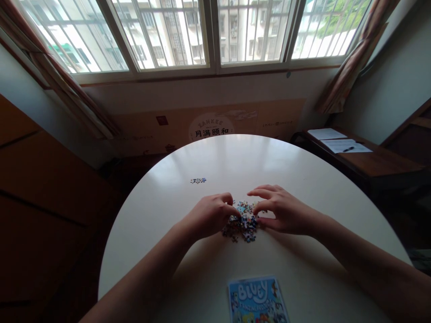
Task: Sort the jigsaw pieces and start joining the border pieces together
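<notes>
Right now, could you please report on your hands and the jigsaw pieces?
Left hand at jigsaw pieces, grip unclear. Right hand open beside them. Pieces loosely heaped. Bluey-labelled item apart, blocking neither hand.

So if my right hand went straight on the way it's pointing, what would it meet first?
Your right hand would likely meet the puzzle pieces first, then your left hand beyond them, though depth is hard to judge here.

A heap of small jigsaw puzzle pieces (pixel 249 235) lies loose on the white tabletop (pixel 208 278), many overlapping at odd angles, with dark blue and white ones toward six o'clock and paler, partly teal ones toward twelve. Well apart, at ten o'clock from the heap, sits a small flat cluster of pieces (pixel 198 181), too tiny to show whether they interlock.
</notes>
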`<move>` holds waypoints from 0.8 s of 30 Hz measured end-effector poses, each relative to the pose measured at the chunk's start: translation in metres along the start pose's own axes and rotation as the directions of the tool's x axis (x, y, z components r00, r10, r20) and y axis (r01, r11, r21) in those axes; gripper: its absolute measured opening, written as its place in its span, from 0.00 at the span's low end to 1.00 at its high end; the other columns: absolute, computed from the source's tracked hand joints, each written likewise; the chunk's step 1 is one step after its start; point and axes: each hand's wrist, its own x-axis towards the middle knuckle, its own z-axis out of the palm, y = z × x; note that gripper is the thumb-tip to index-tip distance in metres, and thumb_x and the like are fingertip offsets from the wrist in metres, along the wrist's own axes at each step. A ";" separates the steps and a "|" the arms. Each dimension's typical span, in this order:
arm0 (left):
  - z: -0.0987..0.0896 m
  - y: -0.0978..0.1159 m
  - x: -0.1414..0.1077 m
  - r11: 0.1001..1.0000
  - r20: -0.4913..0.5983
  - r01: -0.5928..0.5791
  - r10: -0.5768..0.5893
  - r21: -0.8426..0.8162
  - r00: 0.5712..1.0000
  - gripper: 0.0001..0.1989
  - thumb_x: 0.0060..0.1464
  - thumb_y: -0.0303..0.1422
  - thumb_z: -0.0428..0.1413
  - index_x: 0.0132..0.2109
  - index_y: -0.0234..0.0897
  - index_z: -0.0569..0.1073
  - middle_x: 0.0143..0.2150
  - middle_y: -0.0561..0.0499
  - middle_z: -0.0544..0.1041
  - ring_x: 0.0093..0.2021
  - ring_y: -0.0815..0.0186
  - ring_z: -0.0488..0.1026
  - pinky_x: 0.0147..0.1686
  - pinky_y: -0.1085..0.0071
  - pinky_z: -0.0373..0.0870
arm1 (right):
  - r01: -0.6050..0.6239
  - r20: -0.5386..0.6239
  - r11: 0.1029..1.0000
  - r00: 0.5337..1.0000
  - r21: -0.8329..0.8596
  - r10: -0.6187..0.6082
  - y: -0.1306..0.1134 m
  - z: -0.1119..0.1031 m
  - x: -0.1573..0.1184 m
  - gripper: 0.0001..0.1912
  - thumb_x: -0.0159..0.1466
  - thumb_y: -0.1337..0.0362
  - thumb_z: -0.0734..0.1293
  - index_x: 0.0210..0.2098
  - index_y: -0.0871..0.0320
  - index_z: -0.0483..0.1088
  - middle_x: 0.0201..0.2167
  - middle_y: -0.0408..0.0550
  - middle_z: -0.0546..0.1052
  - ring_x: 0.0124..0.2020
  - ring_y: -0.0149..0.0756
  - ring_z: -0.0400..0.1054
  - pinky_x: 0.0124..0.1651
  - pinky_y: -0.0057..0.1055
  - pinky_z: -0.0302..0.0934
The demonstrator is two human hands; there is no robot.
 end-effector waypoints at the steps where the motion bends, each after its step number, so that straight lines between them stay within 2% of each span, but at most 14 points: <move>1: 0.000 0.000 0.000 1.000 -0.002 -0.003 0.003 -0.002 1.000 0.21 0.53 0.21 0.55 0.44 0.53 0.83 0.41 0.52 0.78 0.34 0.68 0.74 0.34 0.71 0.69 | -0.009 -0.007 1.000 1.000 -0.007 0.008 0.002 -0.001 0.000 0.06 0.61 0.63 0.73 0.38 0.47 0.80 0.58 0.45 0.75 0.59 0.52 0.66 0.58 0.55 0.61; 4: 0.001 0.000 0.000 1.000 -0.011 -0.008 0.009 0.003 1.000 0.22 0.53 0.20 0.55 0.44 0.53 0.83 0.41 0.52 0.78 0.34 0.68 0.74 0.33 0.71 0.69 | -0.050 -0.055 0.998 0.997 -0.022 0.049 0.007 -0.001 0.000 0.06 0.63 0.65 0.71 0.38 0.48 0.80 0.56 0.48 0.76 0.58 0.50 0.68 0.57 0.54 0.62; 8: 0.003 -0.001 0.000 1.000 -0.026 -0.018 0.019 0.016 0.999 0.22 0.54 0.21 0.54 0.45 0.53 0.83 0.41 0.52 0.78 0.34 0.69 0.75 0.33 0.71 0.69 | -0.112 -0.100 0.993 0.989 -0.033 0.108 0.010 0.011 0.004 0.07 0.65 0.64 0.70 0.42 0.50 0.80 0.54 0.51 0.77 0.56 0.50 0.68 0.56 0.52 0.63; 12: 0.004 -0.002 0.000 0.999 -0.066 -0.010 0.013 0.039 0.998 0.20 0.56 0.22 0.54 0.44 0.52 0.83 0.39 0.52 0.78 0.33 0.68 0.75 0.32 0.71 0.69 | -0.151 -0.119 0.988 0.982 -0.036 0.146 0.006 0.022 0.007 0.04 0.64 0.62 0.72 0.38 0.50 0.80 0.54 0.50 0.77 0.56 0.50 0.69 0.57 0.53 0.63; 16: 0.004 -0.003 0.000 0.999 -0.119 0.005 0.001 0.050 0.993 0.17 0.59 0.24 0.53 0.44 0.50 0.83 0.39 0.51 0.78 0.32 0.68 0.75 0.31 0.71 0.69 | -0.167 -0.142 0.986 0.976 -0.021 0.163 0.004 0.024 0.008 0.02 0.62 0.63 0.73 0.36 0.50 0.79 0.54 0.50 0.77 0.56 0.51 0.68 0.57 0.54 0.62; 20: 0.003 -0.002 0.001 0.999 -0.132 0.016 -0.010 0.044 0.991 0.16 0.60 0.25 0.53 0.46 0.48 0.82 0.39 0.51 0.79 0.33 0.67 0.76 0.31 0.70 0.70 | -0.144 -0.179 0.986 0.971 0.090 0.158 0.004 0.017 0.008 0.02 0.62 0.65 0.73 0.32 0.52 0.78 0.48 0.50 0.79 0.52 0.49 0.70 0.55 0.51 0.64; 24: 0.001 0.009 0.002 1.000 -0.107 0.005 -0.002 0.030 0.994 0.15 0.60 0.25 0.54 0.48 0.45 0.81 0.38 0.51 0.81 0.34 0.66 0.77 0.31 0.70 0.71 | -0.103 -0.217 0.958 0.962 0.269 0.164 0.001 0.010 0.008 0.03 0.64 0.64 0.71 0.33 0.54 0.78 0.36 0.47 0.81 0.40 0.40 0.74 0.45 0.39 0.67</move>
